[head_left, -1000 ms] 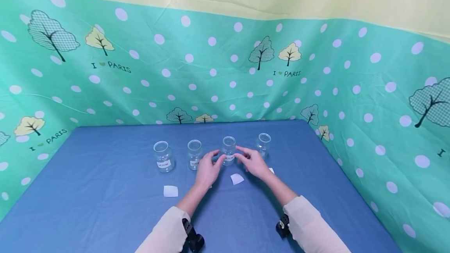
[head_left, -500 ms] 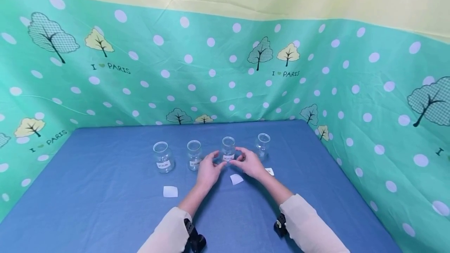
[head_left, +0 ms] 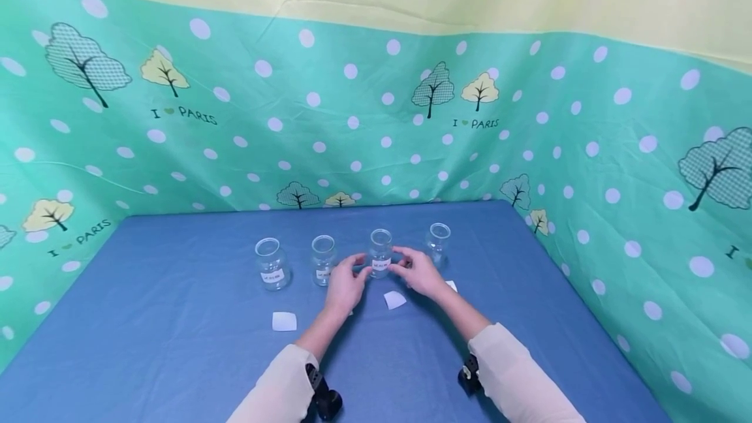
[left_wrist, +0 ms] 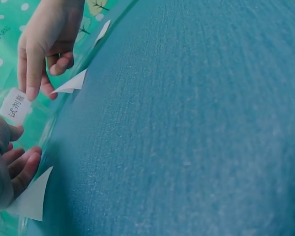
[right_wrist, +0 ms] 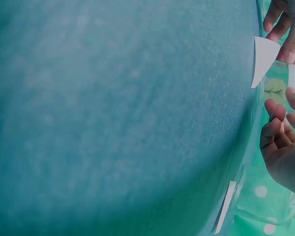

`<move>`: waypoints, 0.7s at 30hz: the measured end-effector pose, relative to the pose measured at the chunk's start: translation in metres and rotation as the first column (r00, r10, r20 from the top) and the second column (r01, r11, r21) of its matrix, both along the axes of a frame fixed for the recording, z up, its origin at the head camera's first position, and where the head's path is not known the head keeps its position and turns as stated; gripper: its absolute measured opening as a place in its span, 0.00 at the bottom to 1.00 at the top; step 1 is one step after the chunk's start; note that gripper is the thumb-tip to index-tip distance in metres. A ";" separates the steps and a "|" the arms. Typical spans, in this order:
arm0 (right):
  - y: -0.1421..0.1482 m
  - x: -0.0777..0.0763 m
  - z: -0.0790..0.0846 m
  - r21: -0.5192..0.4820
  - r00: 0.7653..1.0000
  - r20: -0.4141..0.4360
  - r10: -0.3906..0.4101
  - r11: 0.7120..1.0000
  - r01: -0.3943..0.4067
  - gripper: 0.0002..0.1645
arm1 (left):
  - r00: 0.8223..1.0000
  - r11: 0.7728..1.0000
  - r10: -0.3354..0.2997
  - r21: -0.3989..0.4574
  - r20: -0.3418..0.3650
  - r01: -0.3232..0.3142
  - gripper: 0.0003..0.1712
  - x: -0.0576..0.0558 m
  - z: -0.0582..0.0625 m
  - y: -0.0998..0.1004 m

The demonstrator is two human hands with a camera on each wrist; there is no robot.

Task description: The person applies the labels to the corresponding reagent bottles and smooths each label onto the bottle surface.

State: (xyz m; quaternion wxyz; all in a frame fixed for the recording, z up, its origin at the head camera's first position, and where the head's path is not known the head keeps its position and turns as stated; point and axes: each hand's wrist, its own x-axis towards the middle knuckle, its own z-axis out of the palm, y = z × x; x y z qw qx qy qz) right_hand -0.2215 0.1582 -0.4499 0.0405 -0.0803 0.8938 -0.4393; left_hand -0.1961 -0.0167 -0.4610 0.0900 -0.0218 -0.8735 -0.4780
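Both hands flank a clear glass jar (head_left: 380,245), the third from the left in a row. On its front is a white label (head_left: 381,265) with black characters, also seen in the left wrist view as a label (left_wrist: 15,104). My left hand (head_left: 344,287) holds the jar's left side, its thumb at the label's left edge. From the right, my right hand (head_left: 422,274) grips the jar, with its thumb tip at the label's right edge. The fingers farther back are partly hidden.
Two labelled jars (head_left: 272,265), (head_left: 324,252) stand left of the hands. A jar (head_left: 437,240) at right is partly behind the right hand. White paper pieces (head_left: 284,321), (head_left: 395,299), (head_left: 451,285) lie in front on the blue cloth (head_left: 176,318). A patterned green curtain hangs behind.
The thumbs met low on the label half a second ago; now they have drawn apart to its two side edges. The jar stays in place.
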 end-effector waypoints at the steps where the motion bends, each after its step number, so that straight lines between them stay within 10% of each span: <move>1: 0.000 0.000 0.001 -0.008 1.000 0.001 0.004 1.000 -0.004 0.30 | 1.000 1.000 0.000 0.003 0.002 0.000 0.21 0.000 0.001 0.000; 21: 0.010 0.011 0.019 -0.122 0.999 -0.040 0.008 0.992 -0.013 0.20 | 0.999 0.997 0.020 0.077 -0.044 -0.016 0.22 0.011 0.016 0.003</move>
